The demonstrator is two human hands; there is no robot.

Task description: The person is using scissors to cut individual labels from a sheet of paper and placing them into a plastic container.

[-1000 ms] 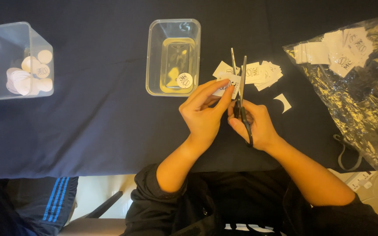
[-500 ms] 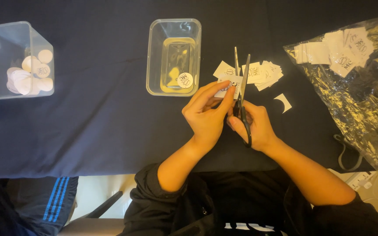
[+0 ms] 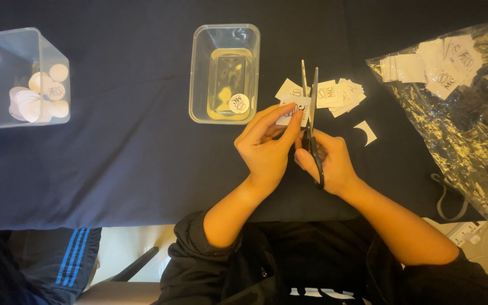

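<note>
The small printed paper square (image 3: 292, 110) is pinched between the thumb and fingers of the left hand (image 3: 266, 149), held just above the dark tabletop (image 3: 131, 169) beside the heap of cut paper pieces (image 3: 334, 93). The scissors (image 3: 310, 113) are gripped in the right hand (image 3: 326, 161), fingers closed through the handles, blades slightly parted and pointing away from the body — the paper sits against the blades. A risk can be judged here: the left fingertips (image 3: 296, 120) lie very near the cutting edge, so a nick could follow if the paper were fed too far. The printed round mark could also be clipped if the paper were turned unevenly, and the thin piece could slip from so light a pinch. How deep the blades are into the paper cannot be made out clearly. Both wrists are bent inward, forearms converging from the body, with a clear plastic tray (image 3: 199, 73) just left of the hands.
</note>
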